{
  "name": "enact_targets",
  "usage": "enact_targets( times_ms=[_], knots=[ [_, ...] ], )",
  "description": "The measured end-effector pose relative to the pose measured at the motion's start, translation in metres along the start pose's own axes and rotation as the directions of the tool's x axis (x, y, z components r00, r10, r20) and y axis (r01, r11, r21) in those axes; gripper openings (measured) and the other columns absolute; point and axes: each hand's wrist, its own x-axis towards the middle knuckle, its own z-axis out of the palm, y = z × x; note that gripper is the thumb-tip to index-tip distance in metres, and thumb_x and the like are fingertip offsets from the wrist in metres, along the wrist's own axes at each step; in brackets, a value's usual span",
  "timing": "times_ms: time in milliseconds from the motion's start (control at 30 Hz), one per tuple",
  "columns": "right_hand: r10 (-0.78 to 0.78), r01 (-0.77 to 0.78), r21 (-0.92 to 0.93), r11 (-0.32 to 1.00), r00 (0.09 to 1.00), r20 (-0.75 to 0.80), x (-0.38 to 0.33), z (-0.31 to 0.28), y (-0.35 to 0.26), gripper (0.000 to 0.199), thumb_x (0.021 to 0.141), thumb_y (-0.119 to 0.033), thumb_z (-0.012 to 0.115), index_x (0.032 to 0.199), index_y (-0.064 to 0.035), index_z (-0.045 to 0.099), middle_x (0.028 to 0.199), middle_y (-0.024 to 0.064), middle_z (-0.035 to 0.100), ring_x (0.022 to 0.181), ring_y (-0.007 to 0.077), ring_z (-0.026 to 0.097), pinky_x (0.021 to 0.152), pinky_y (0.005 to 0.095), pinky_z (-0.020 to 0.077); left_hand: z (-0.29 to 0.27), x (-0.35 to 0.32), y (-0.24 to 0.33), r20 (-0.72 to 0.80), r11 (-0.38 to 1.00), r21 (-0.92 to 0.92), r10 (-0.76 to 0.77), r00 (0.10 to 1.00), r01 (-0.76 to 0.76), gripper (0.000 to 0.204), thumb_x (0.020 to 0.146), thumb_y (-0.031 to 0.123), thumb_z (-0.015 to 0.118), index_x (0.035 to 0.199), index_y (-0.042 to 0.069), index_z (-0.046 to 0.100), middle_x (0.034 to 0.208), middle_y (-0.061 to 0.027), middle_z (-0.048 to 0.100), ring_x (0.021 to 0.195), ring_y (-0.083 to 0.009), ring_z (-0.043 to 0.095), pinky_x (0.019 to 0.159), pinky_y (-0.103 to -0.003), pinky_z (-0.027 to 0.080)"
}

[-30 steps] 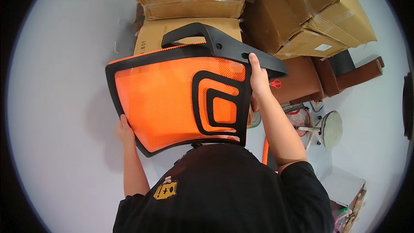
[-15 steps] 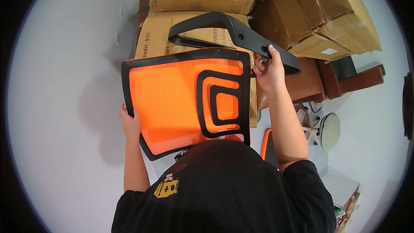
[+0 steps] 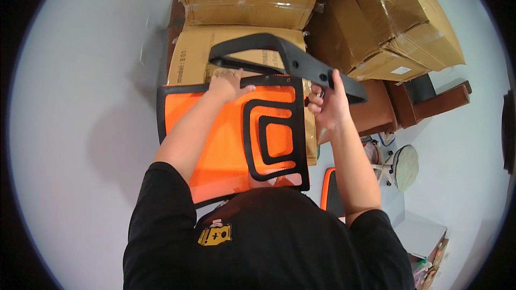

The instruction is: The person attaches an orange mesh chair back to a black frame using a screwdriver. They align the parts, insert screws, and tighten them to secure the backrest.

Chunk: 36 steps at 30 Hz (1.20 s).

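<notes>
An orange mesh chair backrest point(image 3: 215, 145) with a black frame stands on its side in front of my torso. My left hand point(image 3: 226, 87) grips its far edge, fingers over the frame and thumb apart on the near side. Beyond that edge is a black loop-shaped chair armrest point(image 3: 309, 67) with two round holes in its flat side. My right hand point(image 3: 329, 106) holds the armrest near its right end, thumb along the side. A small shiny metal piece point(image 3: 321, 94) shows at the right fingers; what it is I cannot tell. The backrest hides its own underside.
Cardboard boxes point(image 3: 247, 0) are stacked at the far side, with another large box point(image 3: 398, 27) at the right. Brown upholstered furniture point(image 3: 371, 107) stands below it. An orange-edged black pad point(image 3: 333, 193) and a round stool point(image 3: 405, 167) are at the right. A pale wall rises at the left.
My left hand has moved from the backrest's left edge up to its far edge beside the armrest. My right hand keeps hold of the armrest, which sits slightly lower in view.
</notes>
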Motion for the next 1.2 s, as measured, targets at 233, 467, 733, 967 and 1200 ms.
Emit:
enact_targets(
  times_ms=[233, 467, 733, 967, 1200],
  knots=[
    [-0.353, 0.338, 0.242, 0.91, 0.936, 0.019, -0.019, -0.023, 0.0, 0.046, 0.089, -0.051, 0.037, 0.111, -0.013, 0.049, 0.065, -0.0036, 0.037, 0.047, 0.0066, 0.026, 0.041, 0.0196, 0.0196, 0.001, 0.013, 0.007, 0.169, 0.999, 0.0, 0.048, 0.985, -0.049, 0.08, 0.073, 0.063, 0.05, 0.123, 0.002, 0.042, 0.117, -0.0222, 0.05, 0.109, -0.0328, 0.049, 0.091, -0.037, 0.04],
    [-0.556, 0.544, -0.161, 0.824, 0.83, -0.041, -0.009, -0.008, 0.002, 0.036, 0.09, -0.035, 0.046, 0.112, -0.0066, 0.051, 0.07, -0.0023, 0.05, 0.051, 0.0064, 0.041, 0.044, 0.0217, 0.0316, -0.039, -0.043, 0.048, -0.31, 0.91, 0.124, 0.414, 0.856, -0.395, 0.07, 0.071, 0.056, 0.059, 0.118, 0.006, 0.048, 0.111, -0.0176, 0.055, 0.1, -0.0289, 0.055, 0.084, -0.035, 0.045],
    [-0.547, 0.546, -0.036, 0.837, 0.835, -0.05, -0.054, 0.062, -0.034, 0.022, 0.083, -0.03, 0.056, 0.097, -0.0126, 0.055, 0.07, -0.0008, 0.053, 0.051, 0.0097, 0.048, 0.044, 0.0227, 0.0349, -0.15, -0.103, 0.061, -0.152, 0.997, 0.042, 0.066, 0.986, -0.06, 0.045, 0.064, 0.043, 0.071, 0.08, 0.002, 0.063, 0.074, -0.0158, 0.062, 0.07, -0.0309, 0.062, 0.064, -0.037, 0.05],
    [-0.737, 0.726, -0.224, 0.65, 0.674, 0.048, -0.088, 0.096, -0.073, 0.021, 0.082, -0.027, 0.056, 0.096, -0.0109, 0.058, 0.074, 0.0008, 0.057, 0.059, 0.0117, 0.058, 0.047, 0.0241, 0.0459, -0.205, -0.121, 0.062, -0.26, 0.982, 0.123, 0.173, 0.95, -0.145, 0.041, 0.064, 0.039, 0.071, 0.077, 0.001, 0.063, 0.073, -0.0177, 0.061, 0.071, -0.032, 0.061, 0.064, -0.038, 0.049],
    [-0.884, 0.913, -0.207, 0.352, 0.397, 0.247, -0.133, 0.116, -0.081, 0.024, 0.084, -0.027, 0.056, 0.104, -0.0127, 0.053, 0.084, 0.0034, 0.056, 0.07, 0.0153, 0.06, 0.056, 0.0289, 0.0517, -0.272, -0.131, 0.06, -0.496, 0.959, 0.261, 0.233, 0.836, -0.112, 0.039, 0.063, 0.034, 0.072, 0.079, 0.0, 0.062, 0.073, -0.0191, 0.061, 0.073, -0.0331, 0.061, 0.065, -0.039, 0.05]
  ],
)
